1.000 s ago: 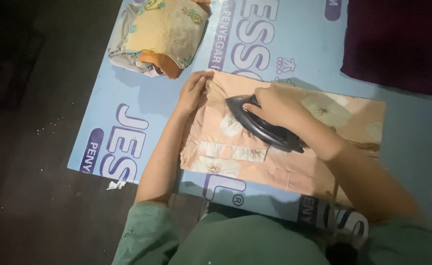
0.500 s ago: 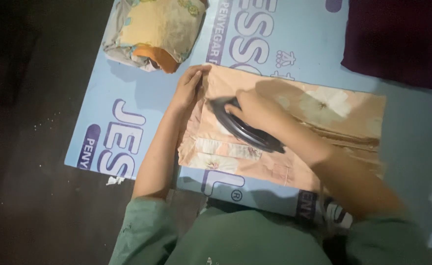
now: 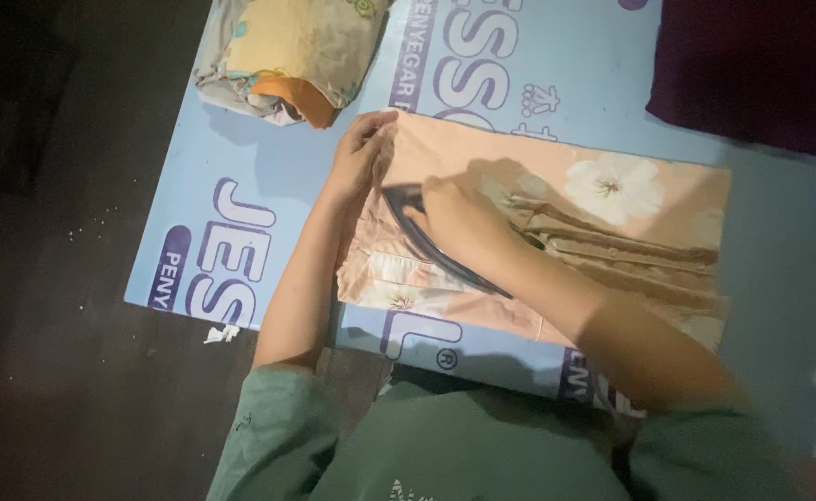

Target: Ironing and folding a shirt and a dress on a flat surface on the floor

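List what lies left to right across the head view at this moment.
Dark floor → folded yellow-patterned bundle → left hand → dark iron under the right hand → white flower print on the peach garment → dark maroon cloth.

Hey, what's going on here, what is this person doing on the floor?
A person in a green top is ironing a peach floral garment spread flat on a light blue printed sheet on the floor. The right hand grips a dark iron pressed on the garment's left part. The left hand pins down the garment's left edge. A folded bundle of patterned cloth lies at the sheet's top left, and a dark maroon cloth at the top right.
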